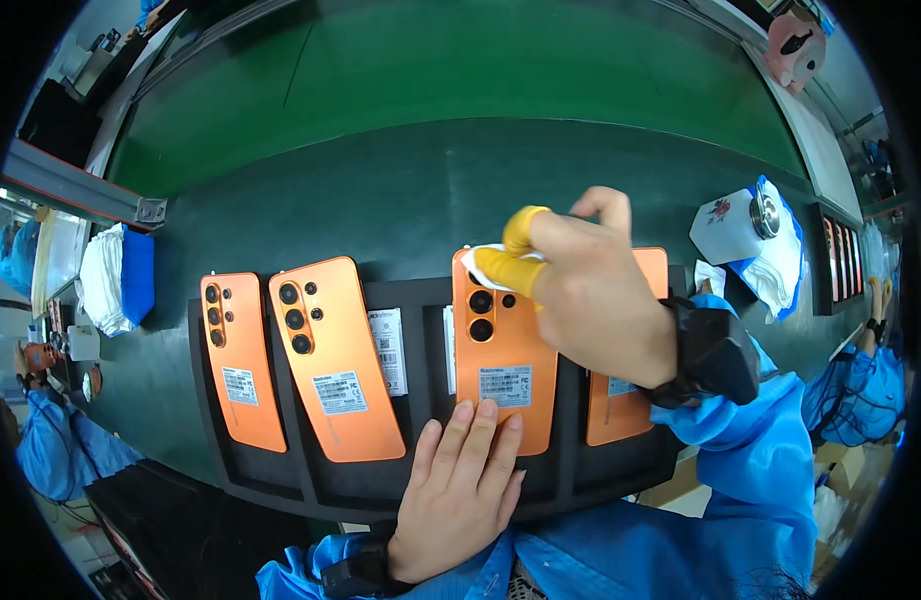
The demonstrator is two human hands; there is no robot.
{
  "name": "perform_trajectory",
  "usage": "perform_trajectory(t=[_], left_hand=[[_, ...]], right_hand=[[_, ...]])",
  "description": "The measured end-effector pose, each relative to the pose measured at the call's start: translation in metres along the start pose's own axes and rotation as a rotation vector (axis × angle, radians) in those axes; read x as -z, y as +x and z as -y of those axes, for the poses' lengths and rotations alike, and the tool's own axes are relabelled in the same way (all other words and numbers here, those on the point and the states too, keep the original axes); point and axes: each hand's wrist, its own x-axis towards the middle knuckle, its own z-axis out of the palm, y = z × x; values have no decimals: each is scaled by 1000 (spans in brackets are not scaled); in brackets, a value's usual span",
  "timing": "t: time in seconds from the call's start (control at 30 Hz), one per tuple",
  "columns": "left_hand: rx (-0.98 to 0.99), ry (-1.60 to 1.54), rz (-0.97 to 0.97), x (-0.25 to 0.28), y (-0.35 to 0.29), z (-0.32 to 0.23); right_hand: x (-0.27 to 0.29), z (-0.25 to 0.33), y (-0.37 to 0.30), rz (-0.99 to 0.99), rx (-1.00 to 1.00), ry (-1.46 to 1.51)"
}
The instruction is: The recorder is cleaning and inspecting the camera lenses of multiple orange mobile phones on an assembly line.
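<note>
My right hand point(605, 290), with yellow covers on its fingertips, pinches a white cloth point(485, 270) against the top of an orange phone point(533, 350) by its camera lenses. That phone lies back side up, with a label on its lower half. My left hand point(460, 490) rests flat, fingers stretched out, across the phone's lower end. To the left, a tilted orange phone point(345, 345) and another orange phone point(248, 350) lie back side up. A further orange phone point(620, 425) is partly hidden under my right hand and wrist. All lie in a black tray point(440, 290) with compartments.
On the right stand a white flowered container point(725, 228) with a metal lid and a blue bin of white cloths point(775, 270). White cloths point(105, 275) fill a blue bin at left. A green belt point(460, 70) runs across the back. Co-workers in blue sleeves point(860, 390) sit at both sides.
</note>
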Motion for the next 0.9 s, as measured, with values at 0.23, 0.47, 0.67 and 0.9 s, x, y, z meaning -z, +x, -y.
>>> perform_trajectory(t=[0.23,0.47,0.67,0.9], left_hand=[[-9,17,6,3,3,-4],[7,18,7,2,2,-3],[1,9,10,3,2,-1],[-13,-7,9,1,2,0]], right_hand=[[1,1,15,-18,78,37],[6,-12,12,-157,-74,-69],[-5,-2,9,-212,142,-227],[-1,4,13,-160,310,-114]])
